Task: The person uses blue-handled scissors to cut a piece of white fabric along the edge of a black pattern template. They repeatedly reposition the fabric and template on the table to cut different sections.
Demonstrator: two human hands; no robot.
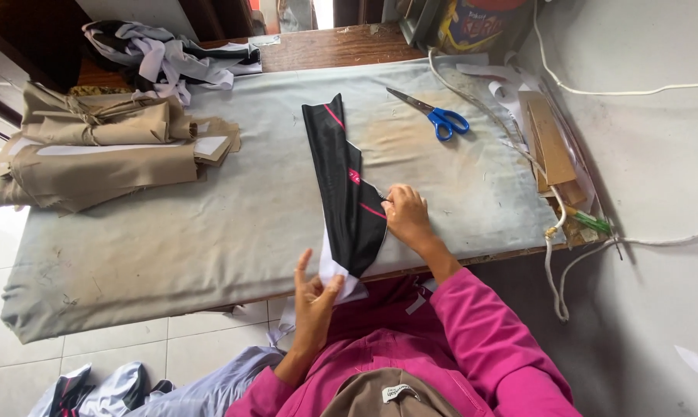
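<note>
- Two bare hands work on one black fabric strip point(343, 185) with pink lines, which lies lengthwise across the middle of the frame on a grey padded table point(210, 224), its near end hanging over the table's front edge.
- The left hand point(314, 301), at lower centre, pinches the white underside at the strip's near end between thumb and fingers, the forefinger raised.
- The right hand point(407, 216), just right of centre, has its fingers curled close together, pressing on the strip's right edge.
- Blue-handled scissors point(434, 114) lie apart from the strip at upper right of the table.
- Folded tan cloth point(101, 150) is stacked at upper left, with a black and white fabric pile point(167, 54) behind it.
- White cord point(553, 232) runs down the table's right edge.
</note>
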